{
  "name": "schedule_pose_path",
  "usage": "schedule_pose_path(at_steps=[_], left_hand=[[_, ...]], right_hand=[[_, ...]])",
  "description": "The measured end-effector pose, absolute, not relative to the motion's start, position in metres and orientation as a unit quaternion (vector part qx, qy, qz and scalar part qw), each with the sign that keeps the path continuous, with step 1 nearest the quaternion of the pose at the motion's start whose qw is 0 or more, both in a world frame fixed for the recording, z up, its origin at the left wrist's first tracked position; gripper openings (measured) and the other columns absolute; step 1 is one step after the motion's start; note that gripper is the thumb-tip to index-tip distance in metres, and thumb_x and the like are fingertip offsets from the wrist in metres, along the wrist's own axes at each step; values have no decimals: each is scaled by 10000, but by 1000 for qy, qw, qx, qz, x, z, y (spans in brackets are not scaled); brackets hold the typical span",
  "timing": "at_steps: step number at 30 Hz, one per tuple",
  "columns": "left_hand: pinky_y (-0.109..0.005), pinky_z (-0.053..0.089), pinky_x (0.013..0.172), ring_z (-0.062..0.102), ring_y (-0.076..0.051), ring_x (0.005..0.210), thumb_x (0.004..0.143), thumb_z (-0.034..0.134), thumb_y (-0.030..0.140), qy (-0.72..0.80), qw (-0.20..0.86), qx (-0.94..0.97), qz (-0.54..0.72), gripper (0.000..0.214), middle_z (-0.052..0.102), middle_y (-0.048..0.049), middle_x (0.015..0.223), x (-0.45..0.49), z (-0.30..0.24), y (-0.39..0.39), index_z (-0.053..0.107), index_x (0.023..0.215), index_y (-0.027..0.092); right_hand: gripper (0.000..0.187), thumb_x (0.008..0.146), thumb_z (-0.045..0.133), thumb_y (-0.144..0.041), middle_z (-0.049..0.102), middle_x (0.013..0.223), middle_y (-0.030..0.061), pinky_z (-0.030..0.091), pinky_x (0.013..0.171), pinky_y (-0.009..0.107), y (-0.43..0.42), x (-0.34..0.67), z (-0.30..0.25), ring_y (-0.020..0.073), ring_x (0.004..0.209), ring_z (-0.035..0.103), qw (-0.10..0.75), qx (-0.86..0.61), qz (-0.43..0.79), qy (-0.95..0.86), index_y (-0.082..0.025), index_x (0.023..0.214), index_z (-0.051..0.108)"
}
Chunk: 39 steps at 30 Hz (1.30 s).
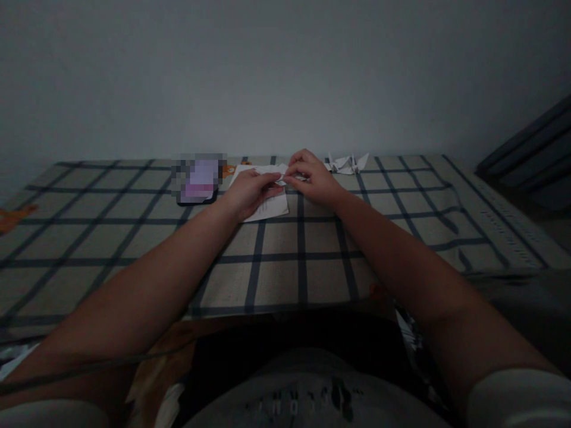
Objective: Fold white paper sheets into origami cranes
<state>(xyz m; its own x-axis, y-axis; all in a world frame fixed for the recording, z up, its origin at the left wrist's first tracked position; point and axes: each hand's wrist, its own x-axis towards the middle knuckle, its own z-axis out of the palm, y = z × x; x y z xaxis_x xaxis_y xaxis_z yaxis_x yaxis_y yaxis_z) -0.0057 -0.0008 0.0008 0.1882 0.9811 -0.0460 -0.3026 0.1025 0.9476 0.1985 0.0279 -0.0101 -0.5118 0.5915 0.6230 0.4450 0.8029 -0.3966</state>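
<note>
Both my arms reach forward over a checked cloth (134, 238). My left hand (248, 191) and my right hand (312, 175) meet above a white sheet of paper (273, 208). Between their fingertips they pinch a small folded piece of white paper (277, 172), held just above the sheet. Fingers of both hands are closed on it. The light is dim, so the fold's shape is hard to make out.
A phone with a lit screen (199, 178) lies left of my hands. Folded white paper figures (348, 163) sit behind my right hand near the wall. A dark striped object (530, 160) stands at the far right. An orange scrap (13, 217) lies at the left edge.
</note>
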Motion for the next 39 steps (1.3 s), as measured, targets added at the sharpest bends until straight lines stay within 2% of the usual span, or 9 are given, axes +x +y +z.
schedule_pose_path(at_steps=[3, 11, 18, 24, 30, 32, 35, 37, 39], left_hand=[[-207, 626, 728, 686, -95, 678, 787, 762, 50, 384, 636, 430, 513, 67, 745, -43, 769, -5, 2, -2, 727, 791, 107], [-211, 625, 720, 684, -106, 709, 741, 785, 71, 357, 642, 437, 519, 87, 718, -34, 775, -7, -1, 0, 714, 765, 114], [-239, 636, 817, 740, -131, 831, 759, 754, 32, 362, 642, 450, 504, 134, 775, -76, 922, -8, -1, -1, 756, 872, 105], [-242, 639, 771, 716, -120, 736, 765, 733, 34, 368, 635, 446, 512, 87, 764, -61, 821, -7, 1, -2, 753, 801, 111], [-284, 629, 892, 733, -137, 808, 711, 877, 123, 354, 611, 491, 511, 159, 789, -62, 879, -3, -2, -5, 764, 823, 136], [-286, 628, 851, 724, -137, 778, 700, 878, 126, 365, 593, 493, 521, 163, 781, -53, 852, -4, -4, -4, 756, 806, 138], [-238, 592, 694, 678, -118, 657, 723, 823, 120, 391, 565, 504, 523, 91, 750, -42, 757, -6, -6, 0, 742, 762, 136], [-215, 552, 617, 643, -108, 589, 727, 782, 114, 400, 552, 522, 513, 50, 727, -40, 700, -7, -7, 3, 737, 735, 133], [-207, 537, 598, 643, -110, 584, 706, 753, 101, 401, 549, 537, 500, 41, 730, -46, 703, -9, -7, 4, 731, 726, 131]], right_hand=[[208, 1005, 655, -385, 594, 1175, 122, 487, 1056, 444, 27, 197, -10, 257, 1124, 582, 396, -305, 105, -860, -193, 990, 732], [150, 928, 722, -329, 624, 1115, 100, 486, 997, 397, 28, 194, -11, 237, 1100, 586, 426, -326, 146, -831, -189, 891, 685], [153, 894, 720, -311, 674, 951, 69, 486, 935, 375, 22, 193, -3, 216, 940, 598, 416, -369, 199, -807, -195, 826, 648], [148, 887, 712, -313, 690, 859, 39, 474, 847, 338, 16, 189, 3, 186, 835, 589, 414, -413, 284, -760, -173, 845, 697], [158, 880, 719, -309, 657, 772, 17, 455, 760, 304, 15, 189, 3, 169, 776, 572, 416, -423, 290, -751, -162, 825, 704], [152, 871, 729, -309, 647, 758, 12, 454, 738, 296, 14, 188, 4, 171, 778, 578, 417, -420, 297, -749, -166, 829, 698], [137, 873, 731, -289, 636, 755, -3, 448, 697, 273, 12, 186, 4, 149, 740, 571, 428, -409, 335, -733, -178, 840, 658], [116, 895, 714, -275, 606, 715, -32, 421, 647, 254, 11, 185, 3, 124, 670, 537, 440, -401, 364, -717, -190, 911, 637], [171, 914, 707, -284, 559, 658, -69, 377, 593, 240, 12, 185, 2, 108, 598, 488, 445, -401, 391, -699, -202, 1038, 621]])
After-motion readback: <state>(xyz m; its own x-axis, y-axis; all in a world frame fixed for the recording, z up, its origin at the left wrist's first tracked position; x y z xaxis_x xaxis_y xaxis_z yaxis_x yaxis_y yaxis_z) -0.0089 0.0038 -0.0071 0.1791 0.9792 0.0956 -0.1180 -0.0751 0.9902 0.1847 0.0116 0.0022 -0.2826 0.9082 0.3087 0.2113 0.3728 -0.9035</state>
